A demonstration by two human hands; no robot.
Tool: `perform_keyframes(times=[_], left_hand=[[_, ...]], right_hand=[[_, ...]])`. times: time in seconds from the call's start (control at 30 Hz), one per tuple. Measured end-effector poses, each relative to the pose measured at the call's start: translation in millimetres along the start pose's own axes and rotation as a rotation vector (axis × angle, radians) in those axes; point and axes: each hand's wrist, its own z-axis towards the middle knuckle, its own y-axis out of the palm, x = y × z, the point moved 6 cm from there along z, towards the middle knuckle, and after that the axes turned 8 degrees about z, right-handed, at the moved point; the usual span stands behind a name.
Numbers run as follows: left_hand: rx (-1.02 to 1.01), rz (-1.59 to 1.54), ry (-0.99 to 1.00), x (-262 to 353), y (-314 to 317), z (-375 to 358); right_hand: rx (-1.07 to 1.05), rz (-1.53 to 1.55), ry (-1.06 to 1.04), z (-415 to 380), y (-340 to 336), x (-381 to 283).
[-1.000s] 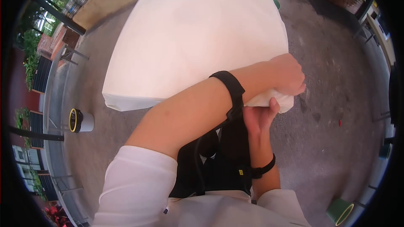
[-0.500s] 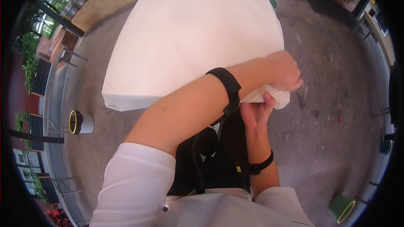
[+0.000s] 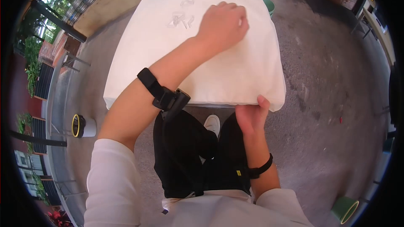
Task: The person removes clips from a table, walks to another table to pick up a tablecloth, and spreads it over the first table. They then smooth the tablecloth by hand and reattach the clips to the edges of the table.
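A board or table covered with white cloth (image 3: 235, 71) stretches away in front of me, with a straight near edge. My left hand (image 3: 224, 25) is over its upper middle, fingers curled into a closed shape; what is inside, if anything, is hidden. Just left of that hand lie several small transparent pieces (image 3: 181, 20). At the near edge, toward the right corner, my right hand (image 3: 251, 116) pinches the cloth-covered edge, thumb on top and fingers underneath.
Behind the board's right side stands a green bin (image 3: 268, 6). A white bin with a yellow rim (image 3: 87, 126) is on the floor at left. Another green bin (image 3: 346, 209) is at lower right. Benches line both sides. My shoe (image 3: 212, 124) shows below the board.
My left hand has moved from the near right corner up and left over the cloth. The bunched cloth at that corner now lies flatter. Small transparent pieces now show. My right hand remains at the edge.
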Motion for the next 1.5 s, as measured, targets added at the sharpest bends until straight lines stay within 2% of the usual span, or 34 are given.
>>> perform_keyframes(times=[0.07, 0.17, 0.33, 0.4, 0.53, 0.6, 0.67, 0.77, 0.8, 0.9, 1.0, 1.03, 1.1, 1.13, 1.2, 1.23, 1.33, 1.37, 1.47, 1.5], left_hand=[[-0.127, 0.232, -0.195, -52.2, 1.5, -7.3], [-0.21, 0.421, -0.325, -104.0, 12.1, -25.6], [-0.332, 0.518, -0.447, -129.8, 28.3, -45.8], [-0.305, 0.519, -0.422, -131.3, 27.2, -47.3], [-0.154, 0.302, -0.251, -102.2, 2.7, -50.6], [-0.054, 0.029, -0.127, -52.6, -31.3, -63.6], [-0.09, -0.192, -0.075, 2.4, -60.1, -90.1], [-0.077, -0.285, 0.308, 71.5, -77.7, -143.4], [-0.085, -0.327, 0.418, 87.4, -72.2, -164.9], [-0.182, -0.35, 0.498, 107.9, -43.6, -205.0], [-0.252, -0.342, 0.537, 115.5, -14.7, -219.1], [-0.241, -0.358, 0.547, 115.5, -6.3, -216.4], [-0.236, -0.404, 0.548, 116.8, 3.2, -211.7], [-0.179, -0.442, 0.494, 116.9, 1.8, -207.0], [-0.07, -0.503, 0.387, 116.2, -4.0, -198.4], [-0.109, -0.687, 0.168, 109.2, 1.4, -206.5], [-0.029, -1.195, -0.571, 107.7, 22.8, -225.8], [-0.257, -1.342, -0.666, 111.9, 34.3, -230.3], [-0.301, -1.321, -0.566, 119.3, 42.6, -218.5], [-0.225, -1.264, -0.552, 118.2, 41.2, -214.1]], right_hand=[[-0.014, 0.009, 0.009, 3.5, 1.4, 2.4], [-0.016, 0.008, 0.019, 4.6, 3.2, 4.3], [0.0, -0.024, -0.012, 5.7, 0.8, 5.0], [-0.009, -0.035, -0.002, 5.8, 1.9, 4.3], [-0.006, -0.047, 0.008, 3.9, 4.2, 3.5], [-0.039, -0.017, 0.024, 2.9, 4.5, 3.9], [-0.083, 0.039, 0.036, -1.4, 2.9, 3.3], [-0.222, -0.285, 0.026, -22.2, 2.3, -2.6], [-0.216, -0.335, 0.084, -30.3, -3.5, -3.7], [-0.161, -0.548, 0.253, -64.0, -24.1, -15.8], [0.021, -0.865, 0.609, -95.8, -37.4, -43.4], [-0.028, -1.082, 0.603, -96.2, -25.9, -47.4], [-0.019, -1.194, 0.57, -94.7, -9.9, -55.5], [-0.018, -1.246, 0.556, -94.3, -6.2, -59.0], [-0.001, -1.15, 0.423, -90.3, -1.3, -69.3], [0.005, -1.095, 0.356, -88.7, 0.6, -72.0], [-0.009, -1.13, 0.032, -82.0, 9.4, -73.4], [-0.023, -1.191, -0.042, -80.9, 9.3, -72.7], [-0.011, -1.258, -0.178, -75.6, 10.1, -60.6], [-0.017, -1.22, -0.183, -74.4, 6.3, -56.6]])
